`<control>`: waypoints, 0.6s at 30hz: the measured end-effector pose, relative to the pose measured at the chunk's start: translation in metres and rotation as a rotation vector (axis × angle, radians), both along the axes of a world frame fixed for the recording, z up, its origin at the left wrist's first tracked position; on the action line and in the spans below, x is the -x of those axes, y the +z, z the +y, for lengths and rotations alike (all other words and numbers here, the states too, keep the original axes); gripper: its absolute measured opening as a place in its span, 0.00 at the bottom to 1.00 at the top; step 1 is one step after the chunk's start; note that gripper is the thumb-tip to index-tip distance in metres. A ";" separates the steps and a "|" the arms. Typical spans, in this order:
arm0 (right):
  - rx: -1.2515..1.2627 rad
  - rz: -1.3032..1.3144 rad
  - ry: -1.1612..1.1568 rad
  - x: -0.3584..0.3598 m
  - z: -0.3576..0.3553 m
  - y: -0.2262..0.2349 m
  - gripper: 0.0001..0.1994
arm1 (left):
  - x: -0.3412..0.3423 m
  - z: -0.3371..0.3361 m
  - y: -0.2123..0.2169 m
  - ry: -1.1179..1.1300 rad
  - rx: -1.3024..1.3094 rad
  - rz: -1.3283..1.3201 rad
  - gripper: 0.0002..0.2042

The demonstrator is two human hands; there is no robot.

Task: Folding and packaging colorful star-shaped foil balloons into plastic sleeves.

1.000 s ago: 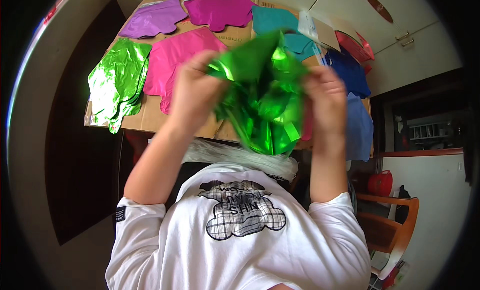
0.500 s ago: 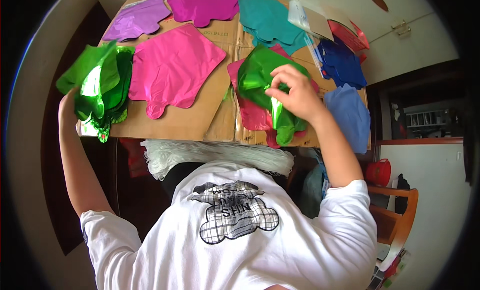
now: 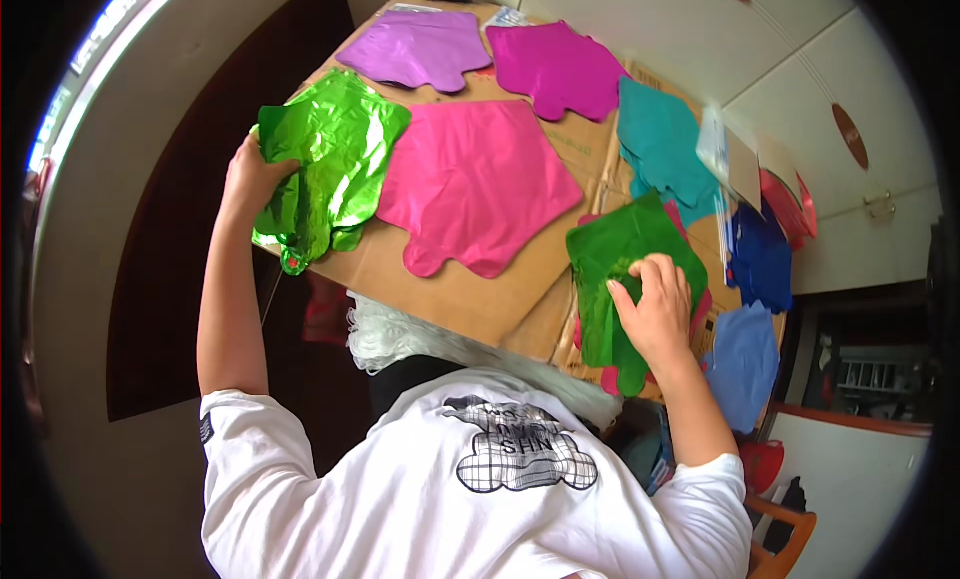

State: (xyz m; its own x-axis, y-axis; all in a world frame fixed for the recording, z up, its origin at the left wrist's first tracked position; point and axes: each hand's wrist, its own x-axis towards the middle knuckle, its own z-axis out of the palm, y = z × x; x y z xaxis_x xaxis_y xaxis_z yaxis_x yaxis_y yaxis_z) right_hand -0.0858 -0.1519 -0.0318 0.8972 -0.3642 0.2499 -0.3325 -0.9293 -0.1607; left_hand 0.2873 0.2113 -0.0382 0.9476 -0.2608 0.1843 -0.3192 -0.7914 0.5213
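Observation:
At the table's left edge, my left hand [image 3: 258, 179] grips a stack of shiny green foil balloons [image 3: 335, 154], flat and uninflated, its thumb on top and its fingers mostly hidden at the edge. My right hand [image 3: 660, 309] is over a single flat green foil balloon [image 3: 605, 329] on the right, fingers curled and thumb apart from them. Whether its fingertips touch the foil I cannot tell. Pink foil [image 3: 705, 307] peeks out beneath that green one. Between my hands lies a large flat pink foil balloon [image 3: 480, 179].
Cardboard [image 3: 470, 314] covers the table. Farther back lie lilac [image 3: 420, 47], magenta [image 3: 560, 69] and teal [image 3: 665, 139] flat balloons. Dark blue [image 3: 760, 259] and light blue [image 3: 743, 364] ones line the right side. White stringy material [image 3: 400, 337] hangs at the front edge. A wooden chair [image 3: 790, 539] stands at right.
The view has turned, shifting the table rightward and tilting it. The left green stack now lies flatter, its lifted top sheet down. My right hand's thumb and fingers stay over the right green balloon, which lies flatter.

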 end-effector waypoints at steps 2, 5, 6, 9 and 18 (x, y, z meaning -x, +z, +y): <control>0.036 0.004 -0.008 -0.006 0.002 0.000 0.16 | 0.003 0.001 -0.001 0.069 -0.099 -0.017 0.33; 0.041 0.045 -0.026 -0.025 -0.003 0.021 0.16 | 0.009 -0.002 0.013 0.178 -0.317 -0.056 0.40; 0.049 -0.017 0.025 -0.043 -0.012 0.029 0.14 | 0.014 -0.006 0.023 0.220 -0.403 -0.093 0.41; -0.410 -0.089 0.230 -0.148 -0.007 0.070 0.11 | 0.017 -0.007 0.048 0.253 -0.438 -0.295 0.38; -0.376 0.096 0.417 -0.458 0.023 -0.025 0.22 | -0.032 -0.071 0.036 -0.226 -0.037 -0.140 0.17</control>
